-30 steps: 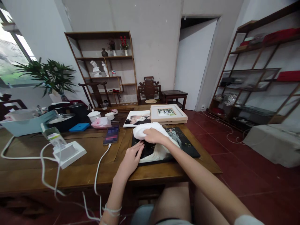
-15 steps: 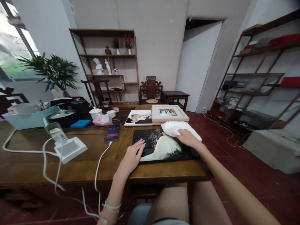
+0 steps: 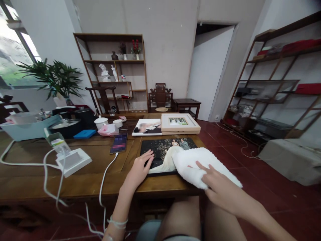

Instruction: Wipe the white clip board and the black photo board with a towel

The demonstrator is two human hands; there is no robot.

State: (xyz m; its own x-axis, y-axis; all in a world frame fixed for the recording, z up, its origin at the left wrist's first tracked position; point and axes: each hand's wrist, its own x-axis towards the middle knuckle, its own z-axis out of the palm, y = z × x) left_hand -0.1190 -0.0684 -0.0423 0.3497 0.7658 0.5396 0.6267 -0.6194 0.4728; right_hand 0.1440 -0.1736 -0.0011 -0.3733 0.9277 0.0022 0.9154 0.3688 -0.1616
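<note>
A dark photo panel (image 3: 162, 152) lies flat at the front edge of the wooden table, printed with a pale gown and two figures. On its left edge rests my left hand (image 3: 140, 167), fingers stretched out flat. My right hand (image 3: 215, 182) grips a fluffy white cloth (image 3: 200, 162), which covers the panel's right part and hangs past its near right corner. Just behind the panel lie a white photo board (image 3: 147, 127) and a light wooden picture frame (image 3: 180, 124).
Left of the panel, a phone (image 3: 118, 144) is plugged into a white cable, near an open white box (image 3: 74, 162). Farther left stand a blue case (image 3: 84, 134), a white lidded cup (image 3: 100, 122) and a light-blue bin (image 3: 27, 129). The wooden table (image 3: 112, 182) ends near my knees.
My right hand has drawn the white cloth from the panel's far edge toward me and to the right. The two printed figures now show. My left hand stays on the panel.
</note>
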